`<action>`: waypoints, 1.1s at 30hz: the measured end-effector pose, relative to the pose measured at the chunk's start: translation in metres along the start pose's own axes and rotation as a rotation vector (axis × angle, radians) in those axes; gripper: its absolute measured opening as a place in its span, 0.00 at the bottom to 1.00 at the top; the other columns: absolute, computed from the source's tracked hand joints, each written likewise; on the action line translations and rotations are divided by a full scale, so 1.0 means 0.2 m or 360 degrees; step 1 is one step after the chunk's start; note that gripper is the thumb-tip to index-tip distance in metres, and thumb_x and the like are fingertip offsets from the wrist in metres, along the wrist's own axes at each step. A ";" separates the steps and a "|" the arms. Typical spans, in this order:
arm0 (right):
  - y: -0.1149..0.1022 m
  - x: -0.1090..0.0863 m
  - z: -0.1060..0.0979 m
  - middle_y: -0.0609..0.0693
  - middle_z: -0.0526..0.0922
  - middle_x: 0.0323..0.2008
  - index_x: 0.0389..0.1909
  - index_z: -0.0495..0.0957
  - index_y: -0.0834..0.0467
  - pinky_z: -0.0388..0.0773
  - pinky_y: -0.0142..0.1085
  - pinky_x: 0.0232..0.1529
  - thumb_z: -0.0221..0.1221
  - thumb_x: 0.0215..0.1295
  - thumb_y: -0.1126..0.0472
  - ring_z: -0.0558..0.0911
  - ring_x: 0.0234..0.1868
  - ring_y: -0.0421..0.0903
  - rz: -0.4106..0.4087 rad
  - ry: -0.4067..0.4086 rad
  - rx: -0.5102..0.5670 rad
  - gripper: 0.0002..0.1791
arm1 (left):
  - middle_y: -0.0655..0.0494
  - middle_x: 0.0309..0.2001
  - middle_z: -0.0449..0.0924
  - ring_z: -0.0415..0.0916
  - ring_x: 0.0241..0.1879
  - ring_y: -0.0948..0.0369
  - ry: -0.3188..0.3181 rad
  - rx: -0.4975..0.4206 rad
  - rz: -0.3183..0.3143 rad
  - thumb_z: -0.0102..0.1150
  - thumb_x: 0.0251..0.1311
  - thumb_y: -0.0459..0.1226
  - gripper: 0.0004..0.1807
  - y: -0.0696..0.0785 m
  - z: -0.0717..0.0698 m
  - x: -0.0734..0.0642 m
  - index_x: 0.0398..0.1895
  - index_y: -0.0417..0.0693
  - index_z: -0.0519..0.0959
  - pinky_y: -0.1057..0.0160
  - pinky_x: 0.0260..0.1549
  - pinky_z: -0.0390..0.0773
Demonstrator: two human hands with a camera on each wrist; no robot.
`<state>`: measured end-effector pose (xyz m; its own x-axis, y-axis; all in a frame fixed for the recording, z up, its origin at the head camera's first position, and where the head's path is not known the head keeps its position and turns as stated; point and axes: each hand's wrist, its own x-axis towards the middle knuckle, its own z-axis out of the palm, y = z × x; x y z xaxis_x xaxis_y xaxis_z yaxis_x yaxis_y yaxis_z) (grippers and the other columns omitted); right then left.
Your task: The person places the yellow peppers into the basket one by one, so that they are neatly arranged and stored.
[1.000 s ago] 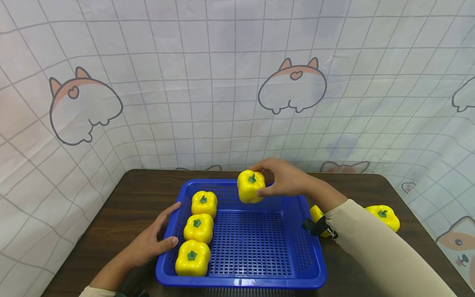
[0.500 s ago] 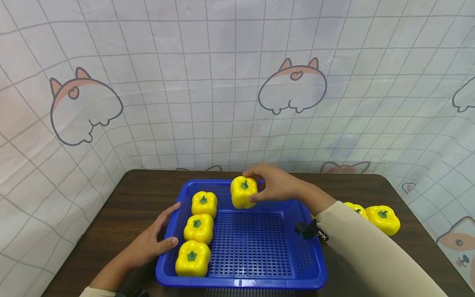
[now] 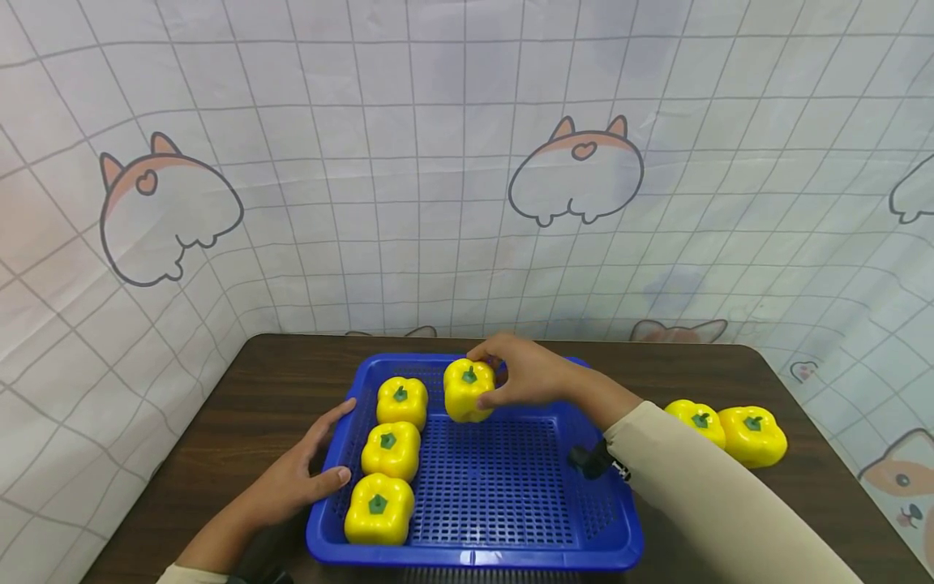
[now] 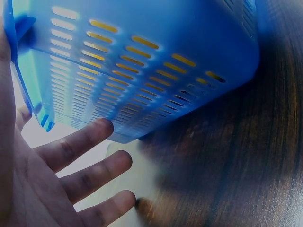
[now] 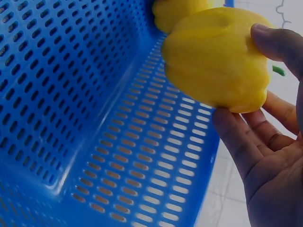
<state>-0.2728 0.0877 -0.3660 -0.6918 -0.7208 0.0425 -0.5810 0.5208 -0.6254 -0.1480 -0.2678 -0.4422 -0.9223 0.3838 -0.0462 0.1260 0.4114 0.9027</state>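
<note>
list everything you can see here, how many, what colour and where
peppers in the basket: 3, yellow with green stems, in a column along its left side
held pepper: 1, yellow with green stem, in the right hand, towards the basket's back
peppers on the table: 2 visible, yellow with green stems, side by side right of the basket
basket: 1, blue, on the table
table: 1, dark brown, under the basket
backdrop: white with grey grid and cartoon animals, behind the table
sleeves: 2, cream, on both arms
wrist straps: 2, black, partly shown
left hand: 1, at the basket's left side
right hand: 1, gripping the held pepper
</note>
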 end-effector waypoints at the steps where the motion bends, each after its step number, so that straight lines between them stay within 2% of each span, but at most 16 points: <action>1: 0.00 0.00 0.01 0.43 0.72 0.48 0.58 0.72 0.56 0.78 0.31 0.42 0.71 0.48 0.52 0.75 0.44 0.42 0.0001 -0.0004 -0.0004 0.35 | 0.36 0.62 0.59 0.72 0.51 0.45 0.0001 0.0001 0.0001 0.55 0.62 0.39 0.41 0.00 0.00 0.00 0.72 0.72 0.44 0.57 0.31 0.82; 17: 0.03 0.03 0.12 0.43 0.73 0.49 0.58 0.72 0.55 0.76 0.27 0.42 0.72 0.46 0.49 0.75 0.44 0.38 0.0103 -0.0016 -0.0027 0.37 | 0.40 0.62 0.60 0.71 0.52 0.44 0.0011 -0.0024 -0.0013 0.54 0.62 0.39 0.42 -0.01 0.00 0.00 0.72 0.73 0.43 0.57 0.33 0.82; 33: 0.01 0.07 0.20 0.45 0.74 0.49 0.59 0.72 0.56 0.75 0.28 0.41 0.71 0.47 0.48 0.76 0.44 0.41 0.0179 0.0067 -0.0130 0.37 | 0.40 0.63 0.60 0.71 0.52 0.45 0.0018 -0.0010 -0.0018 0.54 0.62 0.40 0.42 -0.02 0.00 0.01 0.72 0.73 0.43 0.57 0.33 0.82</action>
<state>-0.2663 0.0603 -0.3981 -0.7709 -0.6369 0.0096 -0.5306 0.6337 -0.5629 -0.1492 -0.2684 -0.4459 -0.9278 0.3696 -0.0515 0.1132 0.4104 0.9048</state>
